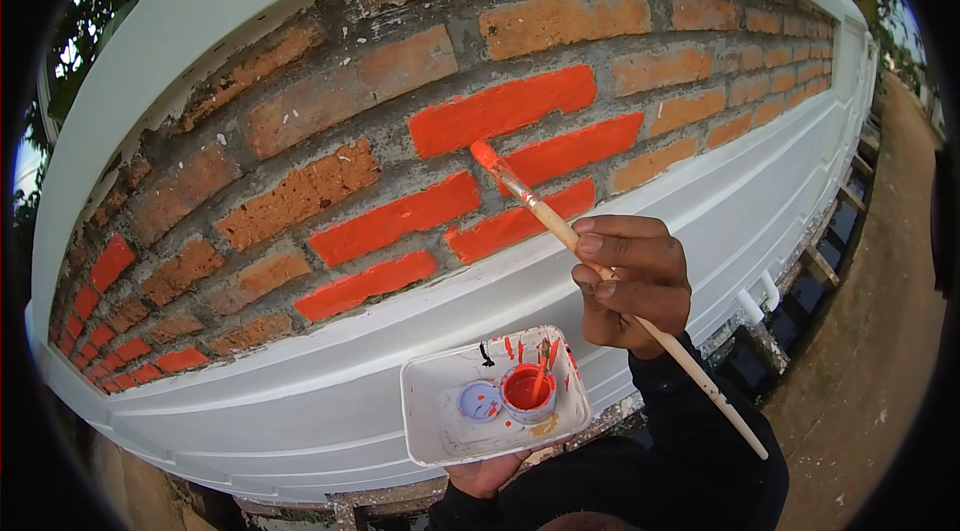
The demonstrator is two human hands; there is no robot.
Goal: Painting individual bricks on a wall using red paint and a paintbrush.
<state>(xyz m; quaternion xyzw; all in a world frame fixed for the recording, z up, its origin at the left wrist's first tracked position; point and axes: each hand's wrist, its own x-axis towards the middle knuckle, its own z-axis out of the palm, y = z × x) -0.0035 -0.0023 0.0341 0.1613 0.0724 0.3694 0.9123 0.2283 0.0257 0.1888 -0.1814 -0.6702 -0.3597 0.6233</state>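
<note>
My right hand (636,283) pinches the long wooden handle of a paintbrush (548,216). Its orange-red bristles touch the lower edge of a brick (503,111) coated in bright orange-red paint. My left hand (488,474) is under a white plastic tray (428,428), its fingers mostly hidden beneath. Inside the tray stands a small open pot of red paint (527,394) with a smaller brush (541,371) leaning in it. Beside the pot lies a pale blue round lid (480,401). Smears of red, black and tan mark the tray.
Other bricks near the brush are painted, such as one below (397,218), with grey mortar between. Unpainted brown bricks (300,193) surround them. A white frame (110,121) borders the brickwork, and white ridged panelling (270,401) runs underneath. At right are a dirt path (870,331) and white pipes (752,304).
</note>
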